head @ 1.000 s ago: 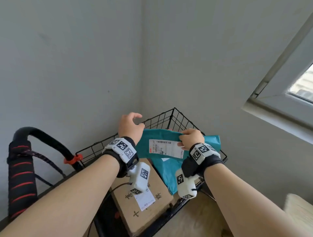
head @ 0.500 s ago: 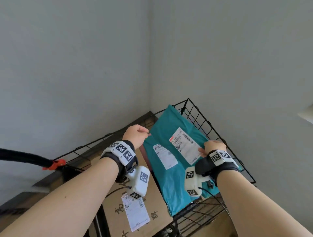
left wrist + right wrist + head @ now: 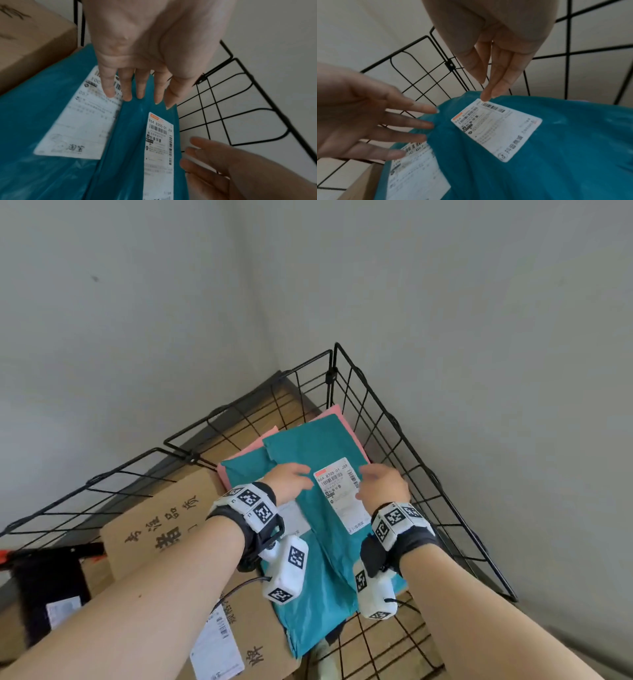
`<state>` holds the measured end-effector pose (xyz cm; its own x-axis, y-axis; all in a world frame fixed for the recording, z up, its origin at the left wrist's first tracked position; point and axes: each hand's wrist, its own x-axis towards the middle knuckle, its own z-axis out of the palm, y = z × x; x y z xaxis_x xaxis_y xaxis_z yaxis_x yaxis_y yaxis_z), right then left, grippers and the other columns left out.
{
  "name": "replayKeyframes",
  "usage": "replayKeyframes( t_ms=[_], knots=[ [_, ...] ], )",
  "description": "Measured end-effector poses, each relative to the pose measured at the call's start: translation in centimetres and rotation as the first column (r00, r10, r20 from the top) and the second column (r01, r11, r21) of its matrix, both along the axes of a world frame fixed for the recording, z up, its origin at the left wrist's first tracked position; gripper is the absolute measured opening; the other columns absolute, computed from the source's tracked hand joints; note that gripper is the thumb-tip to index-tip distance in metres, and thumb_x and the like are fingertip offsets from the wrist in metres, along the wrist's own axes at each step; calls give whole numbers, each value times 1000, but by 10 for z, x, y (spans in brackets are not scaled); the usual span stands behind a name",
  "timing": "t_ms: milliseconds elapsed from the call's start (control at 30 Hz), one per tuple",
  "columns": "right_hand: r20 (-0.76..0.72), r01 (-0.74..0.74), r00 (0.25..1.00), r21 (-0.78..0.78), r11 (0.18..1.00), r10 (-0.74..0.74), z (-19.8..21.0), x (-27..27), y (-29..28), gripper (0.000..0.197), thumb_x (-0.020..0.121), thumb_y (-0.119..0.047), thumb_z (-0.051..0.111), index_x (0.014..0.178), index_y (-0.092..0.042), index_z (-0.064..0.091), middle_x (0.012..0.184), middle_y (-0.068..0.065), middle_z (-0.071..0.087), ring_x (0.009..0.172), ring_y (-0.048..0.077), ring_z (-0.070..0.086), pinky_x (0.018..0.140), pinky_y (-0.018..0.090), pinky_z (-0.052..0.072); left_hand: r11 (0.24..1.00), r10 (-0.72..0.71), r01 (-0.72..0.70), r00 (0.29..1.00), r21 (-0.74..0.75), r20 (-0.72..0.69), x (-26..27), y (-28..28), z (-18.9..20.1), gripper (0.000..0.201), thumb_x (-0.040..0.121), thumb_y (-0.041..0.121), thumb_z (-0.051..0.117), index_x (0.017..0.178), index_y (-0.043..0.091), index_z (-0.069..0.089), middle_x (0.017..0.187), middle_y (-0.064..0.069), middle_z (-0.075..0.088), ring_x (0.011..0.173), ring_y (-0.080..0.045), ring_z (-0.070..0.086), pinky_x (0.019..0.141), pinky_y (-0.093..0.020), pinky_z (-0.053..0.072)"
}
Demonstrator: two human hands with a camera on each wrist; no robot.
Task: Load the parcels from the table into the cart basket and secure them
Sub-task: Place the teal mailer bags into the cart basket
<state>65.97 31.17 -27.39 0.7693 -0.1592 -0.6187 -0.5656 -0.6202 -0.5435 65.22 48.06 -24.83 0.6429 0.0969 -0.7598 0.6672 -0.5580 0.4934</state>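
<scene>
two teal mailer bags lay in the wire cart basket [image 3: 387, 419].
the top teal bag [image 3: 308, 446] overlapped a second teal bag [image 3: 239, 470] beside a cardboard box [image 3: 164, 515]; the left hand [image 3: 289, 482] and right hand [image 3: 383, 487] hovered at its label, fingers [image 3: 109, 86] straight and released, grasping nothing.

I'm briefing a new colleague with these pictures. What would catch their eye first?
Two teal mailers, each with a white label, lie overlapped in the black wire basket. Both open hands, left and right, flank the top label. Brown boxes sit to the left.
</scene>
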Motion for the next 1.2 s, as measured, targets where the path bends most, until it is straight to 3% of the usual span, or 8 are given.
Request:
replayKeyframes(
  t_ms=[33,167,400,533,667,800,1000,1200],
  knots=[
    [-12,-15,1000,18,1000,16,-4,2,1,36,84,-11,48,106,-29,69,111,2,68,98,25,65,87,32,53,1000,-10,10,1000,-9,-24,4,-6,-5,46,92,15,56,137,13,48,134,-8,52,115,-22,52,76,-20,43],
    [-184,-154,967,126,980,176,-21,12,0,26,83,-13,58,103,-23,72,111,2,69,99,20,64,87,26,51,995,39,-44,998,-94,-46,13,-24,-26,46,92,15,55,138,17,48,140,-3,48,129,-20,42,103,-28,33],
    [-282,-323,892,146,935,353,-59,6,3,67,72,-16,72,133,-33,49,133,0,53,117,20,54,98,28,45,928,359,-362,932,-89,-55,3,-14,-57,29,89,9,58,118,13,60,118,-9,59,109,-21,53,91,-32,43],
    [-255,-334,901,106,936,351,-72,0,7,65,69,-17,70,127,-39,50,126,2,53,112,23,55,91,33,51,814,567,-571,821,-102,-72,-16,1,-70,22,88,6,60,106,17,56,105,-10,56,98,-21,53,85,-33,44],
    [-247,-327,906,109,939,344,-74,-1,8,63,68,-18,68,125,-40,51,126,3,53,111,25,55,90,37,53,801,587,-589,808,-105,-52,-23,3,-71,22,87,5,61,107,13,58,85,-4,58,93,-22,54,85,-33,45],
    [-242,-255,923,196,947,299,-64,-2,4,58,76,-17,67,129,-33,53,138,0,49,118,21,52,95,25,44,786,591,-595,803,-168,-75,-23,5,-59,17,89,8,60,104,14,58,94,-9,59,97,-22,55,85,-33,45],
    [-152,-31,986,228,973,68,-24,-12,-5,28,82,-12,62,106,-26,68,124,4,62,106,22,60,87,24,48,779,599,-588,801,-217,-17,-29,-1,-24,24,89,11,60,112,16,56,101,-6,60,96,-21,60,87,-34,45],
    [-66,117,992,263,958,-103,26,-40,-6,26,81,-9,59,69,-32,63,97,6,65,87,23,62,85,32,51,818,525,-489,850,-303,45,-49,-5,31,12,88,9,60,92,20,62,86,-2,61,87,-16,61,78,-29,46]
  ],
)
